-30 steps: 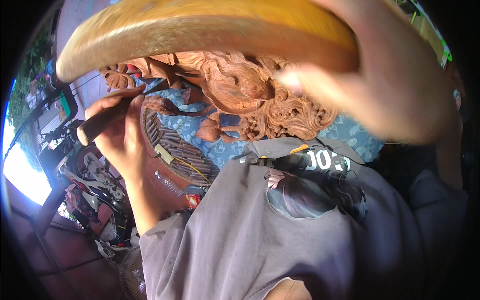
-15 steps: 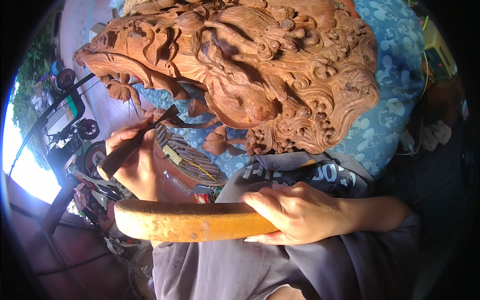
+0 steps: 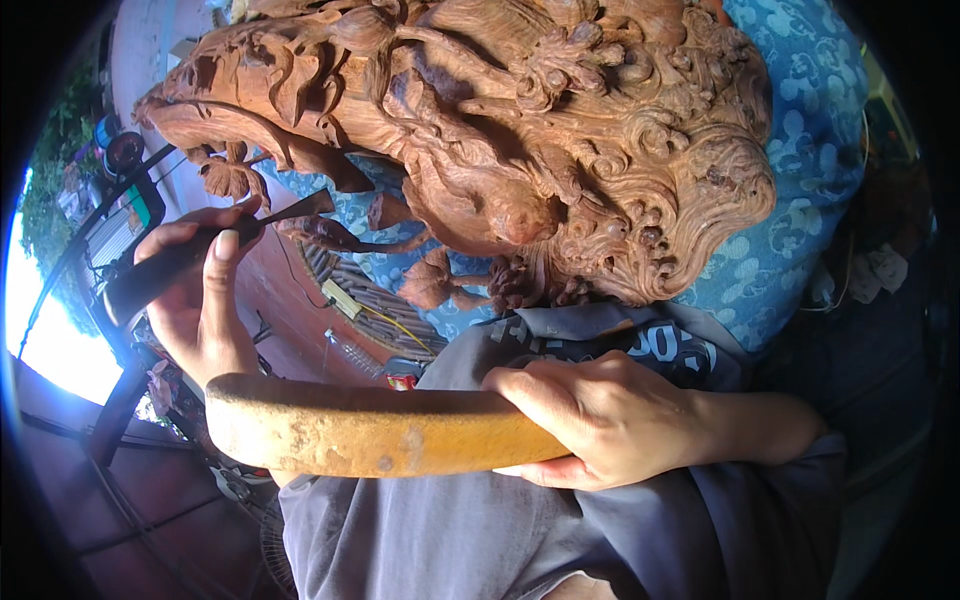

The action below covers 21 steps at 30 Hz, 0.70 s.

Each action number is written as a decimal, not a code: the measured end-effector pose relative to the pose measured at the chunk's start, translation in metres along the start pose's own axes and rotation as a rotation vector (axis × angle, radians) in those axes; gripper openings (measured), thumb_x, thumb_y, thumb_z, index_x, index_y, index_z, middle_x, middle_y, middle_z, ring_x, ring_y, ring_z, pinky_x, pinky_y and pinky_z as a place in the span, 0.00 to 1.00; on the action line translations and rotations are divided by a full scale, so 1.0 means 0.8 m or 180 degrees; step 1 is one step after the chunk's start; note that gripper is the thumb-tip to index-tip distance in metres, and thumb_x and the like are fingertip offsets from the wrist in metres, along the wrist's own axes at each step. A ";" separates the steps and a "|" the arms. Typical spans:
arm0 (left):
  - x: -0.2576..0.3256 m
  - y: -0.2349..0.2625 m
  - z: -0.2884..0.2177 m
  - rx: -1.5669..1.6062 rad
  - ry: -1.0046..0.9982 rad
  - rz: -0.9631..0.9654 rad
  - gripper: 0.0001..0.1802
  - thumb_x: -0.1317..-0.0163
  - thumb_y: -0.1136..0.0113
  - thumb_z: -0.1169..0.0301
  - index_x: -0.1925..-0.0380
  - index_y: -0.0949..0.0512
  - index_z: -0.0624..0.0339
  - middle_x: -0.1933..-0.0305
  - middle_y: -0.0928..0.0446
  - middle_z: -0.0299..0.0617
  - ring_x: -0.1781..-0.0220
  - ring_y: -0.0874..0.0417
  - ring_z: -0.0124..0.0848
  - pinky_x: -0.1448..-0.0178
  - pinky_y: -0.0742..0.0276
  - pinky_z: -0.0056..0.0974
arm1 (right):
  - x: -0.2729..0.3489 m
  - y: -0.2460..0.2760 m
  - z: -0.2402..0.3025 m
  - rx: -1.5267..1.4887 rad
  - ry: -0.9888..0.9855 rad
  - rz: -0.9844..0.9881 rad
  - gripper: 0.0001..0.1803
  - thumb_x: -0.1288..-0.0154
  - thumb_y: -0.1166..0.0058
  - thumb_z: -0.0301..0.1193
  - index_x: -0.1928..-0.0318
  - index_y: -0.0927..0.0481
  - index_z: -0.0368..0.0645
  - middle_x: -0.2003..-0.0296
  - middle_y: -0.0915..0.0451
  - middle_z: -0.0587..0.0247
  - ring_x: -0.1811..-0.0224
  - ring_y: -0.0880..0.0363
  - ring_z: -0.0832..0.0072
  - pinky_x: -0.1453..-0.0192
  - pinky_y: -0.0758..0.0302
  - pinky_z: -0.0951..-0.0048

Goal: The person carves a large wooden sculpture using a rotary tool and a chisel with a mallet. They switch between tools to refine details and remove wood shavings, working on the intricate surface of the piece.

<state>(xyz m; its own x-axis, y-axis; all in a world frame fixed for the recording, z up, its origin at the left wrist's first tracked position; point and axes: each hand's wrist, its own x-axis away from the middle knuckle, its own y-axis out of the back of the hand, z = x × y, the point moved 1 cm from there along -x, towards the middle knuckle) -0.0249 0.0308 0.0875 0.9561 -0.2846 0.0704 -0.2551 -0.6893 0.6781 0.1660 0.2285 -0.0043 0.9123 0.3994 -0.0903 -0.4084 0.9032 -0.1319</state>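
Note:
My left hand [image 3: 205, 310] is closed around the dark handle of a carving chisel [image 3: 160, 272], gripped between thumb and fingers. The chisel's flared blade points up and to the right, close to the carved stems at the lower left of a large reddish-brown wood carving [image 3: 600, 140]. Across my lap, my right hand [image 3: 625, 425] grips one end of a thick, slightly curved wooden mallet [image 3: 370, 437]. Its rounded far end reaches left, in front of my left wrist and hiding part of it. My right fingertips are partly hidden under the mallet.
The carving, full of leaves, curls and figures, lies on a blue patterned cloth [image 3: 810, 150]. Beyond my knee, many chisels [image 3: 385, 325] lie in a curved row beside a yellow cord [image 3: 400, 333]. At far left are parked motorbikes [image 3: 125, 155]; a fan [image 3: 275, 550] stands below.
My left hand has moved left with the chisel, whose blade is now less steep. The mallet has shifted slightly left, still in my right hand. The whole view has shifted a little.

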 end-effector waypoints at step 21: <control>0.341 0.159 0.368 0.0095 0.3091 -0.2107 0.21 0.34 0.47 0.54 0.64 0.27 0.65 0.73 0.20 0.43 0.79 0.18 0.31 0.76 0.29 0.31 | 0.005 0.003 0.030 0.0744 -0.0722 0.0105 0.38 0.52 0.29 0.39 0.46 0.32 0.32 0.64 0.20 0.51 0.65 0.16 0.62 0.61 0.21 0.67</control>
<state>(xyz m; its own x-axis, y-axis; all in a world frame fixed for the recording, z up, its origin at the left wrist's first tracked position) 0.1607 -0.3306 -0.0223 0.6091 0.7535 0.2476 0.3419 -0.5311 0.7752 0.1694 0.2364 0.0184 0.8926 0.4302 0.1349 -0.4442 0.8903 0.1001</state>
